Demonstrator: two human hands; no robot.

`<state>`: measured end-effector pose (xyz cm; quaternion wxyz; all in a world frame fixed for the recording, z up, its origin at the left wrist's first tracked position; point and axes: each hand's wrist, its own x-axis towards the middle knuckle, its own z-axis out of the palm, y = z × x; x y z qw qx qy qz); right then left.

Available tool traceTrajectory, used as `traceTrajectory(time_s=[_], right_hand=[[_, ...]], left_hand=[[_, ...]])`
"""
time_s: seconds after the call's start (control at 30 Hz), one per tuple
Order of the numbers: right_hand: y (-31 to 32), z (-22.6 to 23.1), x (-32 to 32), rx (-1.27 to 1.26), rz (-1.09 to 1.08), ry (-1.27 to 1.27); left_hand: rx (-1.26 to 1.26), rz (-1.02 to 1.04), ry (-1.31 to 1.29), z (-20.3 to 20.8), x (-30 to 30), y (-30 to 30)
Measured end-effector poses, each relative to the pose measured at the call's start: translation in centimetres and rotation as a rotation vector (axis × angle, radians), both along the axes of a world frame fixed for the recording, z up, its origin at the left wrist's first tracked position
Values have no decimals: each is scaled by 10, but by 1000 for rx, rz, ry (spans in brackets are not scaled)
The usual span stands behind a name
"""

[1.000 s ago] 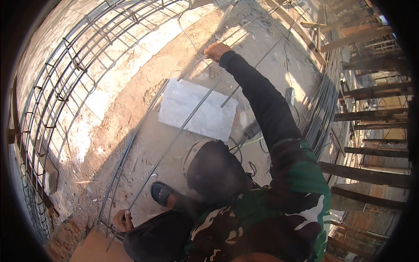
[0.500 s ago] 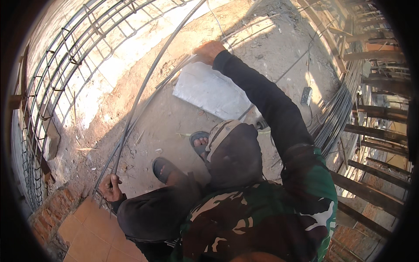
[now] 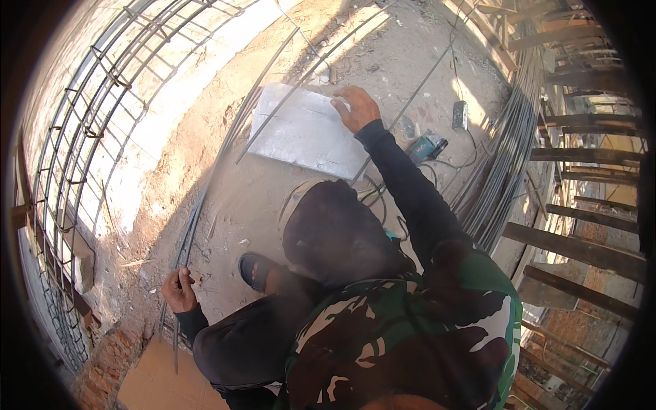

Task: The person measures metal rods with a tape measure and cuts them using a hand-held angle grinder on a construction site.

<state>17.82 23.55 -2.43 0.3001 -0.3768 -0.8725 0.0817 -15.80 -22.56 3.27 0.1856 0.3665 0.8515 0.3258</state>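
My left hand [image 3: 179,290] is at the lower left, fingers curled round thin steel rods [image 3: 196,212] that run up along the ground. Their near ends pass below the hand, over the tiles. My right hand [image 3: 358,109] hovers by the right edge of a pale grey-white slab [image 3: 311,137], thumb and fingers apart, nothing held. A single steel rod [image 3: 281,104] lies slantwise across the slab's left part. Right of my forearm, a teal angle grinder [image 3: 426,147] rests on the dirt, its cable partly hidden by my arm.
A tied rebar cage [image 3: 85,130] curves along the left. A bundle of long rods [image 3: 502,157] lies at right, beside wooden planks [image 3: 581,249]. A power strip [image 3: 460,116] with a cable lies nearby. Orange tiles [image 3: 164,376] and broken brick [image 3: 109,369] border the lower left.
My right hand has come back from beyond the slab to its right edge and opened. One rod now crosses the slab. The grinder has come into view; my left hand stays by the rods.
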Motion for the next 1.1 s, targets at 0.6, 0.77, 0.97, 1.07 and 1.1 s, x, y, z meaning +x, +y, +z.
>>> traceTrajectory(time_s=[0.6, 0.77, 0.97, 1.07, 1.1], right_hand=[[-16, -36, 170, -265, -168, -486], [-5, -36, 164, -194, -113, -693], [11, -14, 145, 138, 54, -662], [32, -6, 132, 249, 188, -585], [35, -5, 124, 210, 228, -601]], left_hand=[[59, -244, -37, -2, -1, 86], [89, -191, -22, -7, -3, 70], [104, -134, 3, -2, -6, 61], [126, -94, 6, 0, -10, 56], [123, -73, 8, 2, -11, 51]])
